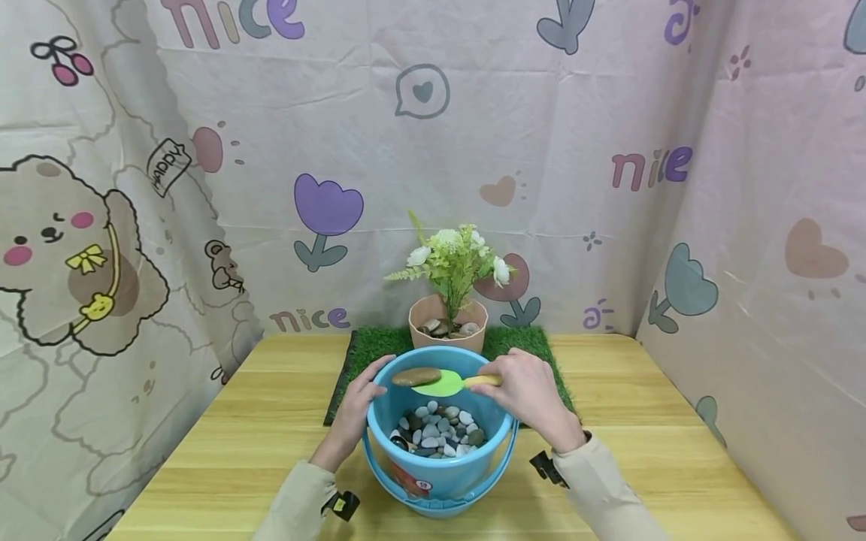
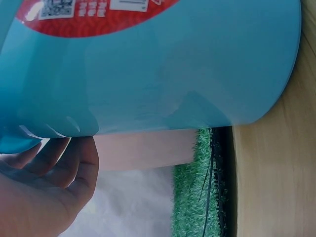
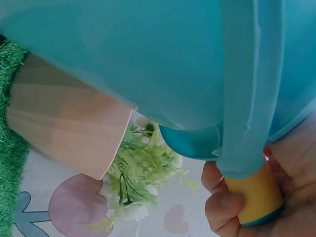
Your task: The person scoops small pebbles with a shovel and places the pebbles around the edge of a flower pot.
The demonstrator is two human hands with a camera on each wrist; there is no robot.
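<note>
A blue bucket [image 1: 440, 469] stands upright on the table with many small grey, white and dark pebbles [image 1: 436, 432] inside. At the bucket's left rim, my left hand [image 1: 355, 409] grips the edge, its fingers [image 2: 81, 165] against the outer wall. My right hand [image 1: 531, 387] holds the yellow handle [image 3: 256, 195] of a small trowel at the right rim. The trowel's green blade [image 1: 443, 384] points left across the bucket's mouth, above the pebbles. A large smooth brown stone [image 1: 416, 376] lies on the front part of the blade.
Behind the bucket, a pink flowerpot [image 1: 446, 344] with white flowers [image 1: 446, 252] and stones stands on a green turf mat [image 1: 386, 344]. The bucket's handle [image 1: 467, 497] hangs down in front. Printed cloth [image 1: 406, 165] surrounds the wooden table [image 1: 237, 421] on three sides.
</note>
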